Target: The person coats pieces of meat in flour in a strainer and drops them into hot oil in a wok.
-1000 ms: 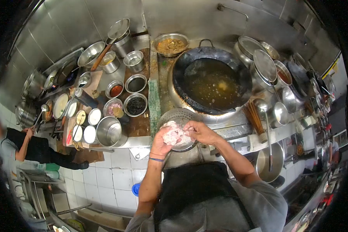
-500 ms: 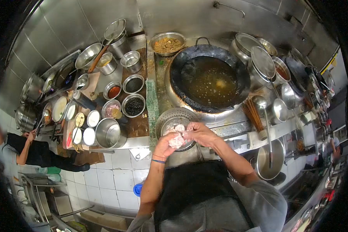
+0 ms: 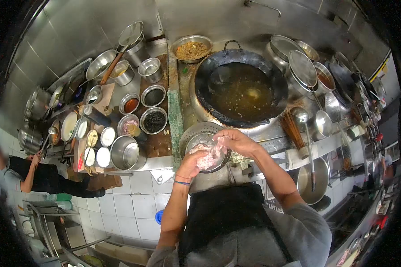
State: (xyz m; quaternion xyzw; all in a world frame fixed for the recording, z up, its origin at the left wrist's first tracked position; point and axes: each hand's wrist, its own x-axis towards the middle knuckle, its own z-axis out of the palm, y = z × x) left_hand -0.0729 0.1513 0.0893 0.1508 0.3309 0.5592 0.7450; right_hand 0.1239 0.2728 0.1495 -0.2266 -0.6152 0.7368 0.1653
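My left hand (image 3: 188,166) is closed around a clump of pale pink raw meat (image 3: 203,161), palm up. With pinched fingers, my right hand (image 3: 237,141) grips the upper right end of the same meat, which stretches between the two hands. Both hands are over a perforated metal colander (image 3: 187,135) with a smaller metal bowl in it; the contents are mostly covered. Just beyond sits a large black wok (image 3: 205,66) of brownish oil (image 3: 240,100), with bubbles and a pale spot on its surface.
Metal pots of sauces (image 3: 130,105) and a deep steel pot (image 3: 124,153) stand left. A bowl of browned food (image 3: 191,50) is behind. A bamboo brush (image 3: 292,131), ladles (image 3: 323,124) and strainers (image 3: 302,69) lie right. A co-worker (image 3: 29,178) stands far left.
My right hand has moved up and slightly away from my left, drawing the meat out between them. My left hand has stayed nearly in place.
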